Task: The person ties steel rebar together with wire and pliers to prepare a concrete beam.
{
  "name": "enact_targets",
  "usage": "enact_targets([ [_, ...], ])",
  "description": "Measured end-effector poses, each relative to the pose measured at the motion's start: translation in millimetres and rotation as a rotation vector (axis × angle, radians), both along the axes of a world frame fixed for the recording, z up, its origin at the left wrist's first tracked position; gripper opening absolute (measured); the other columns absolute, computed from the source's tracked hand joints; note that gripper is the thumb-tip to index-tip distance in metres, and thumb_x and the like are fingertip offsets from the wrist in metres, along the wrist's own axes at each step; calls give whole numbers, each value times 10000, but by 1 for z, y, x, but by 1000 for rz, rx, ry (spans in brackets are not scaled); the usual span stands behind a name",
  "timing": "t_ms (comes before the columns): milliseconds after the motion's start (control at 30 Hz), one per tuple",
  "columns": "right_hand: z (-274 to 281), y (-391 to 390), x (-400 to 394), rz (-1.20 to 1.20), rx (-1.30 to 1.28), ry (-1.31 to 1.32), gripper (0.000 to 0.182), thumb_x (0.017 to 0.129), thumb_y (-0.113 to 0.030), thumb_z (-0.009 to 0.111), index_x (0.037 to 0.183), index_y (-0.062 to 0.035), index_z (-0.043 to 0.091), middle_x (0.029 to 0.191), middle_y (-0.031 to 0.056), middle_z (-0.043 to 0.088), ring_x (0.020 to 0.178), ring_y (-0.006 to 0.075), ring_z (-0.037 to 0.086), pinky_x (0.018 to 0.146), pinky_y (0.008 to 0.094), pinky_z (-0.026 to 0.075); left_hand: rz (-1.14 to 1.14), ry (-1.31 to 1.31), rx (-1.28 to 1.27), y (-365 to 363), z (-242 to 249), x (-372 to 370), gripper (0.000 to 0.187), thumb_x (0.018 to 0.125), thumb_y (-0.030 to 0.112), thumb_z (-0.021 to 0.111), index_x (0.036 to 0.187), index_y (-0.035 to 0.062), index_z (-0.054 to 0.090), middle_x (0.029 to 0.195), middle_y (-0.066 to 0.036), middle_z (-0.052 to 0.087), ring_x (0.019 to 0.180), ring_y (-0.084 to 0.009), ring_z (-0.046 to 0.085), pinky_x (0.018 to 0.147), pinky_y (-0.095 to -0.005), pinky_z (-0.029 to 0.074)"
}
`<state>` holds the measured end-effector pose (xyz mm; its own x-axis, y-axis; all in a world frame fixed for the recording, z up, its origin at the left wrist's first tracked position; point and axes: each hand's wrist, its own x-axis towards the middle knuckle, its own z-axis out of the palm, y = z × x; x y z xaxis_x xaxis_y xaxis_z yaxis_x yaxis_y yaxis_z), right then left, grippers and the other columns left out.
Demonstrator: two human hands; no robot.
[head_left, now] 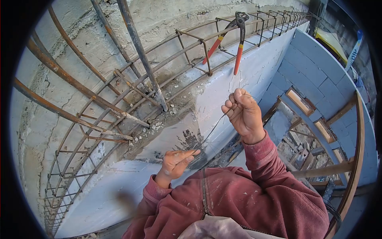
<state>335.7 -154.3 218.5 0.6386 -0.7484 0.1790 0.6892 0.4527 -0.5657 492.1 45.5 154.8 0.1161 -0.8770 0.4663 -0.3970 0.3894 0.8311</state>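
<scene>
Wire pinched in the right hand, slanting down to the left hand, its grip unclear. Pliers nearer the right hand.

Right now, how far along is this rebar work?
The rebar cage already looks formed, with stirrups spaced along its long bars. In progress: the right hand pinches thin wires, the left hand near their lower end. Left, probably: fixing those wires to the cage, perhaps with the pliers, which hang there unheld. Existing ties are too small to judge.
</scene>
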Motion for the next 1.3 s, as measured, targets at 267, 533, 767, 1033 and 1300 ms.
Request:
enact_targets([
  [267,11,24,0,161,48,5,154,912,-78,432,1027,-26,521,750,44,520,628,132,508,653,321,491,-204,970,315,19,-42,19,253,910,107,544,1065,-78,621,533,43,416,429,-36,271,403,-215,243],
  [533,-13,39,11,-93,-74,-31,316,850,-32,404,1166,-34,409,718,-5,389,546,76,311,550,253,364,-84,311,295,28,-44,3,230,910,133,553,1046,-18,659,606,35,516,503,-17,368,462,-191,298],
  [767,0,64,21,-355,-482,255,272,989,-286,385,930,-36,472,592,-18,331,476,74,302,475,244,354,-51,239,114,44,-48,17,210,903,85,547,1049,-22,654,842,-67,686,689,-74,577,638,-212,459],
  [1033,2,96,25,-354,-880,469,446,983,-299,411,624,-44,480,546,55,471,478,138,462,506,300,446,-136,-167,200,67,-43,35,270,885,83,564,1129,-28,597,1032,-121,668,909,-224,644,833,-301,486],
  [1300,35,160,74,-333,-1597,564,281,945,-268,446,975,-81,653,1355,136,442,1204,347,419,1034,573,182,-162,275,31,80,51,30,235,867,-9,560,1100,-40,560,1025,-127,637,986,-199,619,860,-313,484],
])
